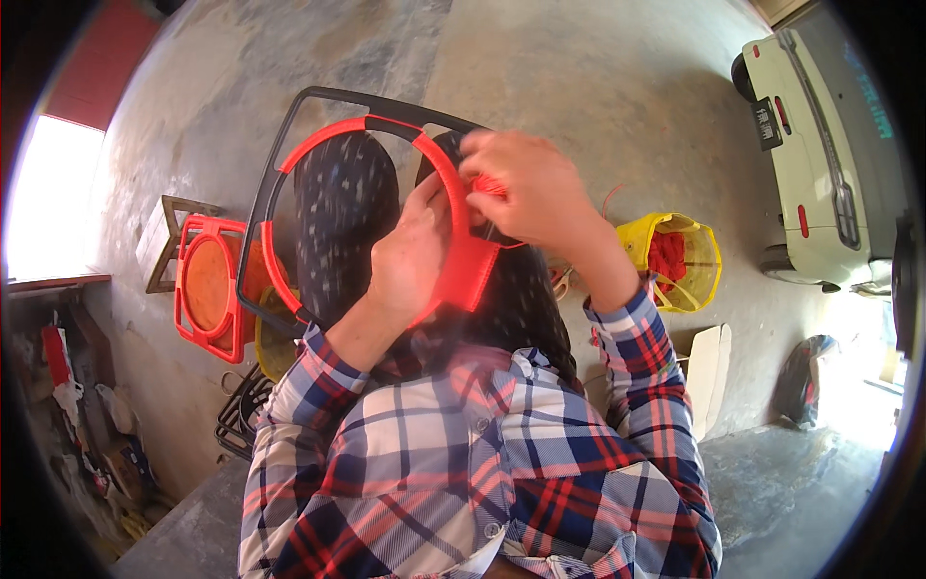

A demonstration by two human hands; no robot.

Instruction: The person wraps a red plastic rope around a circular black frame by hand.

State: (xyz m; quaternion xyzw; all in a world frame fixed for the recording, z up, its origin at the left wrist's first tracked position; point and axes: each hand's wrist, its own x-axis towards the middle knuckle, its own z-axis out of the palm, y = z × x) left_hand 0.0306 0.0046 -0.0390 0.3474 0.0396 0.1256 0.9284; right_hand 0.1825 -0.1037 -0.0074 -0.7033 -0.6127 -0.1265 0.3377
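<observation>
Across my lap lies a black frame (253, 232), rounded at its corners, with a round ring (328, 133) inside it. Red strands wrap parts of the ring, and a flat red woven patch (470, 273) covers its right side. My left hand (413, 253) grips the ring at the red-wrapped part, its fingertips partly hidden behind it. Just right of the ring, my right hand (535, 188) is closed around a small bundle of red cord (489, 184); motion smears its fingers. A thin red strand runs below that hand near the patch.
At left stand a red frame with an orange round centre (210, 289) and a wooden stool (164, 241). A yellow basket (716, 262) holding red cord is on the floor to the right. Beyond it is a parked pale vehicle (810, 154), with a dark bag (805, 381) nearer.
</observation>
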